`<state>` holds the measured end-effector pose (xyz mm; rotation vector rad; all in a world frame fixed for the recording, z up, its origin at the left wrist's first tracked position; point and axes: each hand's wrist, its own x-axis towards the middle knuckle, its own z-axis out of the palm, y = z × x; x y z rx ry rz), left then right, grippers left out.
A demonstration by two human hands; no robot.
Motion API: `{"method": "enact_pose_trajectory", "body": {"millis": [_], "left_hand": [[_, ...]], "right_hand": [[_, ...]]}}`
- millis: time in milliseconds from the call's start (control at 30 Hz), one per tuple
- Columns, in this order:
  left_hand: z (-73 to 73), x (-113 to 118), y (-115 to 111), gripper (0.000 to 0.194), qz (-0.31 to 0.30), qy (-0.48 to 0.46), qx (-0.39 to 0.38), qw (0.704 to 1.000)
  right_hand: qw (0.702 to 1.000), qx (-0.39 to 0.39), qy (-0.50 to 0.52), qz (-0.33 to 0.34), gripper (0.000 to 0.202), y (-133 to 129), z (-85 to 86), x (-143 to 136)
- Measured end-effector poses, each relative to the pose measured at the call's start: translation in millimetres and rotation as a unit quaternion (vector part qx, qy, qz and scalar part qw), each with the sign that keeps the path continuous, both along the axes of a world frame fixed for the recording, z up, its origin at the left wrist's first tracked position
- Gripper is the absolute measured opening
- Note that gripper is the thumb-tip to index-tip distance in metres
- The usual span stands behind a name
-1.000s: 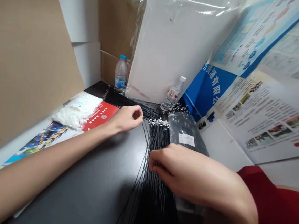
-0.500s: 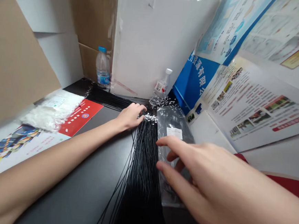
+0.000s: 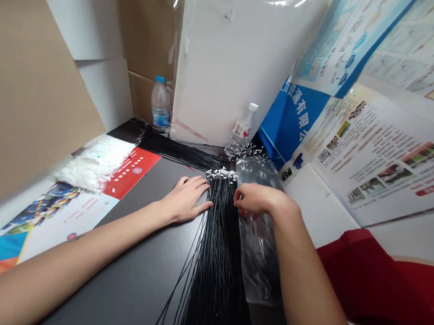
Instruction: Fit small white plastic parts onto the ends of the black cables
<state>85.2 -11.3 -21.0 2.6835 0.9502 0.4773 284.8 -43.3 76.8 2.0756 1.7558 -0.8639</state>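
Observation:
A thick bundle of black cords with small white tips lies lengthwise down the dark table. My left hand rests on the table at the bundle's left edge, fingers spread and nothing held. At the bundle's right edge, just below the white tips, is my right hand, its fingers curled together; what they hold, if anything, is too small to make out. Under and beside that hand lies a clear plastic bag.
More black cords lie across the back. Behind them stand a blue-capped bottle and a white-capped bottle. A white plastic packet rests on printed sheets at left. Posters cover the right wall; red cloth is lower right.
My right hand has moved forward and left to the bundle's edge, its fingers now curled. My left hand has come down from the white tips and spread. The view has shifted slightly.

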Motion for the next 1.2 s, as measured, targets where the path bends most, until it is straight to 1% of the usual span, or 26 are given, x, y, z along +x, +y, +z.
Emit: {"method": "enact_pose_trajectory", "body": {"millis": [100, 200, 267, 367, 500, 567, 733, 1033, 1200], "left_hand": [[-1.9, 5, 5, 0.053, -0.016, -0.013, -0.016, 1.000], [-3.4, 4, 5, 0.051, -0.022, -0.038, -0.029, 0.999], [-3.5, 3, 5, 0.051, -0.019, -0.049, -0.034, 0.998], [-3.0, 1, 3, 0.050, -0.019, -0.059, -0.035, 0.997], [-3.7, 1, 3, 0.047, -0.025, -0.066, -0.031, 0.997], [-4.2, 1, 2, 0.047, -0.025, -0.066, -0.029, 0.997], [-4.3, 1, 2, 0.047, -0.021, -0.063, -0.030, 0.997], [-3.7, 1, 2, 0.047, -0.022, -0.057, -0.025, 0.998], [-4.3, 2, 2, 0.047, -0.024, -0.057, -0.021, 0.998]], "right_hand": [[1.000, 0.011, -0.006, 0.019, 0.014, 2, -5.3, -1], [0.998, 0.029, -0.033, 0.036, 0.016, 3, -2.6, -1], [0.993, 0.077, -0.072, 0.060, 0.018, 5, -1.6, -1], [0.974, 0.161, -0.134, 0.086, 0.018, 11, -5.2, 0], [0.948, 0.236, -0.204, 0.068, 0.021, 17, -15.4, -2], [0.935, 0.263, -0.228, 0.069, 0.022, 19, -19.7, -5], [0.923, 0.273, -0.257, 0.082, 0.024, 22, -26.1, -10], [0.925, 0.265, -0.260, 0.084, 0.022, 26, -32.7, -4], [0.927, 0.260, -0.258, 0.082, 0.021, 24, -30.8, -3]]}}
